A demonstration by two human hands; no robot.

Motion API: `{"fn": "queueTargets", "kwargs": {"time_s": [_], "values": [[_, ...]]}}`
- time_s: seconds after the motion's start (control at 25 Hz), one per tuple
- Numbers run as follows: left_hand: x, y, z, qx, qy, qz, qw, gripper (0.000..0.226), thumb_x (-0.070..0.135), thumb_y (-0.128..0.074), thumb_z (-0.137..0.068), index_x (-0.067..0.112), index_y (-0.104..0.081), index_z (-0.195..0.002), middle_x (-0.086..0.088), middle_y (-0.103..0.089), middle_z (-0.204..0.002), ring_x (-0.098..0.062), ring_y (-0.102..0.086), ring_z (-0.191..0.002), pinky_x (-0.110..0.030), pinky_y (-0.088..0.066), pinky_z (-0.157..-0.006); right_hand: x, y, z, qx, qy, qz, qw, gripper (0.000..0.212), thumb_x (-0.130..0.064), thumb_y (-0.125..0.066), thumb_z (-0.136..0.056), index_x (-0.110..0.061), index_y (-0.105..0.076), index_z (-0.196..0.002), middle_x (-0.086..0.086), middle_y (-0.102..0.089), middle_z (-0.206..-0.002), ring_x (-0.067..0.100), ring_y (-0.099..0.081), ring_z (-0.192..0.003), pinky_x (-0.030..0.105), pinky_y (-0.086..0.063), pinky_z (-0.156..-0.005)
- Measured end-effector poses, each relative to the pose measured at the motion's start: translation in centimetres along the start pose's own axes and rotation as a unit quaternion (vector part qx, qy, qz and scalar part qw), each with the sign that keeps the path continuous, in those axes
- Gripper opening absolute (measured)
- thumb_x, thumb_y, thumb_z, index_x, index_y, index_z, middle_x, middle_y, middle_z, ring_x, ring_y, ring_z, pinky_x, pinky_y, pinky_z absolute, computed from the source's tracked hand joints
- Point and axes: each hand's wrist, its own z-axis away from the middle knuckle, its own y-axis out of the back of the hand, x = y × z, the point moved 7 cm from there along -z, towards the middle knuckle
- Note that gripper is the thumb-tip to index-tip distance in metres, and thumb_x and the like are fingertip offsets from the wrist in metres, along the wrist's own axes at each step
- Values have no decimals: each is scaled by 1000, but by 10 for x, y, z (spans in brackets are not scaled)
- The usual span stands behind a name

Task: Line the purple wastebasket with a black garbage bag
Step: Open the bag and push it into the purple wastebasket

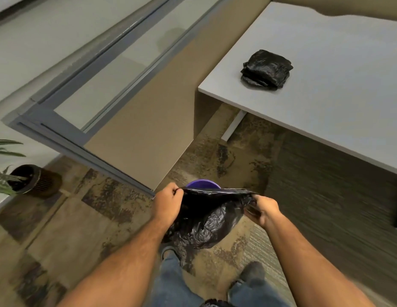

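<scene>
Stretching a black garbage bag (206, 216) open just above the purple wastebasket (202, 183).

Left hand (168, 201) is closed, pinching the bag's left rim; right hand (263, 210) is closed on the right rim, so the mouth runs left to right between them. Only a curved purple lip shows behind the taut edge, slightly nearer the left hand. Thin, crinkled, glossy film sags below. On the worktop (326, 63) at right, folded black bags (267, 68) lie stacked.
</scene>
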Motion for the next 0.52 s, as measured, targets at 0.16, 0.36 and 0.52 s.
{"fn": "queueTargets", "kwargs": {"time_s": [0.16,0.36,0.52], "values": [[-32,-25,-37,-1,-17,-15,1000,23,25,-55,-100,25,-55,-78,7,-64,-67,-19,-61,-66,-32,-41,-55,29,-5,-35,-18,-69,2,997,15,-15,-62,-106,-11,-69,-93,8,-71,-74,18,-61,-52,36,-63,-57],[-84,-75,-99,-63,-36,1,997,17,20,-54,-105,19,-67,-93,-5,-72,-81,-29,-69,-82,-45,-57,-74,76,-37,-90,-32,-148,-160,975,33,-4,-37,-114,-15,-64,-99,9,-78,-71,24,-78,-58,64,-62,-66],[-119,-108,-145,-78,-54,6,995,18,25,-52,-107,21,-67,-97,-2,-72,-81,-26,-68,-81,-43,-57,-73,95,-71,-133,-2,-143,-266,953,43,13,-28,-107,-9,-63,-93,13,-72,-79,24,-70,-64,44,-63,-81]]}}
